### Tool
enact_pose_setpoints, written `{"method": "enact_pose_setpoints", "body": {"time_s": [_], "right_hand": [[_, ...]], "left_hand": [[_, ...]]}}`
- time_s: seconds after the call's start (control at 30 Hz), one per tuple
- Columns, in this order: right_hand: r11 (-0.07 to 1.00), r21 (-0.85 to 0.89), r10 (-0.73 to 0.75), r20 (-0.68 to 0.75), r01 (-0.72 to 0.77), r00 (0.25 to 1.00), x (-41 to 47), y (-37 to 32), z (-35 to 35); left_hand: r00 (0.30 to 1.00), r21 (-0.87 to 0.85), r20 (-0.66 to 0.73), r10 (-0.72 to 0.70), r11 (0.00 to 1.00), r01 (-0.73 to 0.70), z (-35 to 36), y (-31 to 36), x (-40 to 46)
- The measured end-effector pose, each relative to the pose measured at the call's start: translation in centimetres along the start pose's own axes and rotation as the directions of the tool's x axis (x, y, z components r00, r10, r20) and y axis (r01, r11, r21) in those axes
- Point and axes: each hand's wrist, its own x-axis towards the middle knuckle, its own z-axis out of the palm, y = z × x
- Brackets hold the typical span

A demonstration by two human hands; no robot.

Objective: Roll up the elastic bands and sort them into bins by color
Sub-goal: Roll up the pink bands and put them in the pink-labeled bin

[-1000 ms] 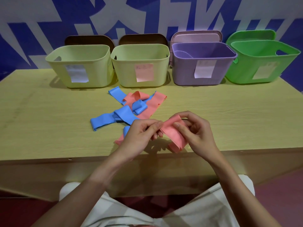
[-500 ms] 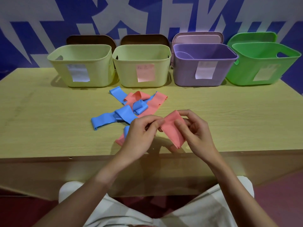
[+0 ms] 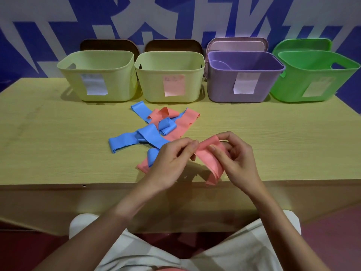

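Pink band (image 3: pixel 210 160) pinched at upper end between left hand (image 3: pixel 172 161) and right hand (image 3: pixel 237 159) (both gripping); long axis trailing toward near table (image 3: pixel 58 153) edge.

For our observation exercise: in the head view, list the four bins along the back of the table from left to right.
Yellow-green bin with white label → yellow-green bin with pink label → purple bin → green bin.
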Motion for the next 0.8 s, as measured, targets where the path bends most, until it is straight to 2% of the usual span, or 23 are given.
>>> {"method": "enact_pose_setpoints", "body": {"time_s": [0.17,0.23,0.33,0.47,0.67,0.8], "right_hand": [[1.0,0.02,-0.005,0.001,0.005,1.0,0.3,-0.3,0.1],[0.999,0.045,-0.004,0.02,0.003,1.0,0.2,-0.6,0.3],[0.997,0.07,-0.023,0.068,0.019,0.997,0.0,-1.1,0.3],[0.999,0.029,-0.033,0.078,0.03,0.996,0.1,-1.5,0.0],[0.997,-0.007,-0.078,0.085,0.079,0.993,0.6,-2.0,-0.1],[0.999,0.011,-0.046,0.067,0.045,0.997,0.5,-1.7,-0.2]], "left_hand": [[0.993,0.16,-0.01,0.114,0.981,-0.111,0.2,-0.2,-0.5],[0.995,0.143,-0.01,0.099,0.985,-0.096,0.1,-0.2,-0.4],[0.999,0.009,-0.005,0.037,0.999,-0.037,0.1,-0.2,-0.1],[0.997,-0.191,0.071,-0.031,0.981,0.044,-0.1,0.0,0.4],[0.971,-0.538,0.196,-0.14,0.812,0.226,-0.4,1.0,0.4],[0.954,-0.579,0.242,-0.177,0.763,0.288,-0.2,1.1,0.5]]}}
